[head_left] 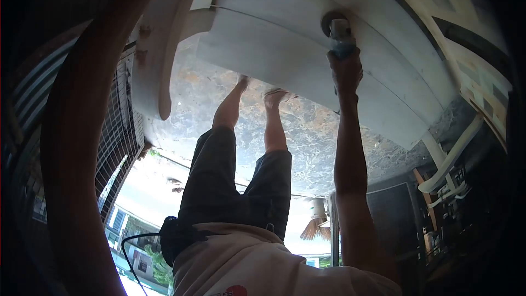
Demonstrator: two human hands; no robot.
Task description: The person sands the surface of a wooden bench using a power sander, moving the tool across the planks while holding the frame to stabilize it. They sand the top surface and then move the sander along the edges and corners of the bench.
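My right hand [346, 74] is wrapped around the body of an angle grinder [341, 32] with a grey head and a bluish housing. The grinder's dark round disc [329, 20] lies against a broad, smooth white surface [263, 44] that looks like a boat hull, with thin dark seam lines along it. On the left, my left arm [74, 131] reaches up past the top edge of the view, so the left hand is out of sight. My bare feet [274, 97] stand beside the hull's edge.
A pale curved beam [164, 87] stands left of the hull, near a wire grid [118, 120]. Marbled, dusty floor [307, 126] runs beneath. A straw broom head [315, 229] shows behind me. At right are a curved white piece [452, 156] and dim clutter. A black cable [125, 246] hangs by my waist.
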